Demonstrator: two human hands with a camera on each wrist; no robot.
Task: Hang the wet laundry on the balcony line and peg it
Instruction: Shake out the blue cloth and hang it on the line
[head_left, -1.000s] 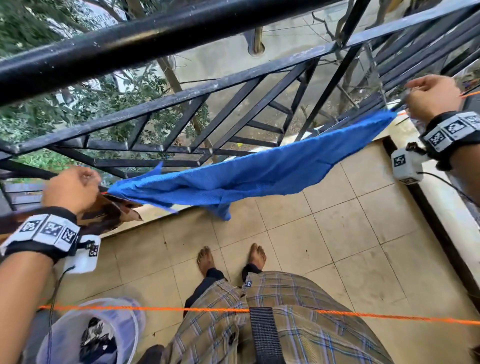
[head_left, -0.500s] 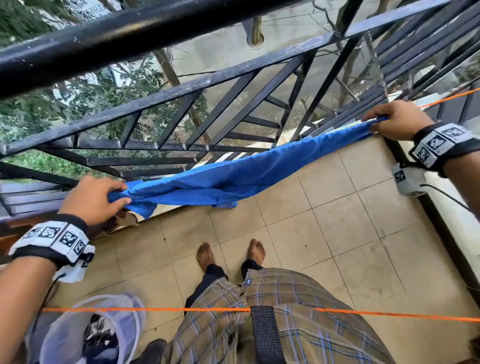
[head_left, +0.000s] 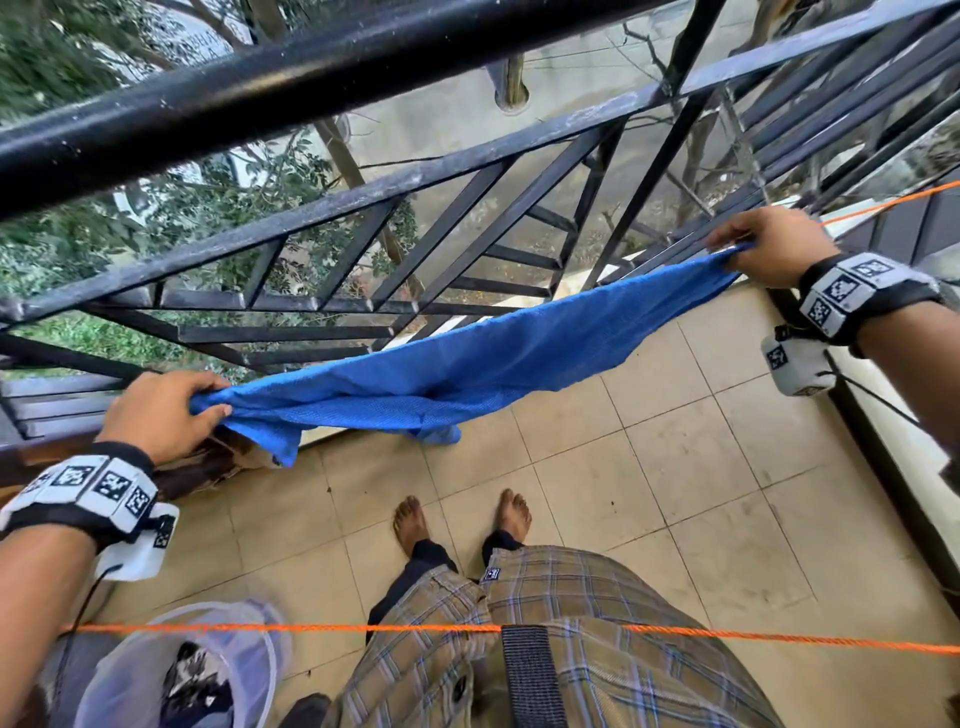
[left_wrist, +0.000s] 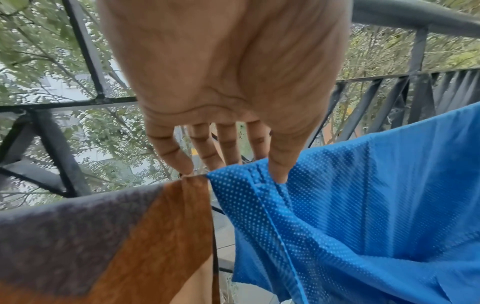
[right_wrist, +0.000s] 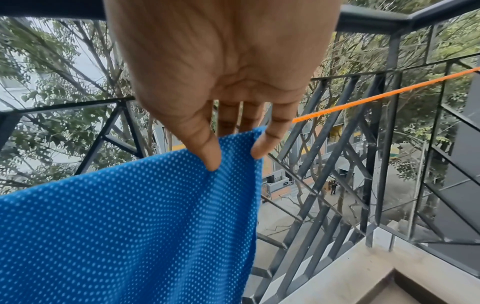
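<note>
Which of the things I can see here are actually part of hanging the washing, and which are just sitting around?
Part of the job:
- blue cloth, stretched along the line
- left hand and right hand, each pinching one end
- orange line
- brown and grey cloth, already hanging beside it
- mesh basket with more laundry

Just there:
- black railing
- tiled floor

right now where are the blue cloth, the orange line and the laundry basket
blue cloth (head_left: 483, 364), head view, middle of the fabric
orange line (head_left: 311, 628), head view, stretch above the floor
laundry basket (head_left: 130, 675), head view, mesh wall
</note>
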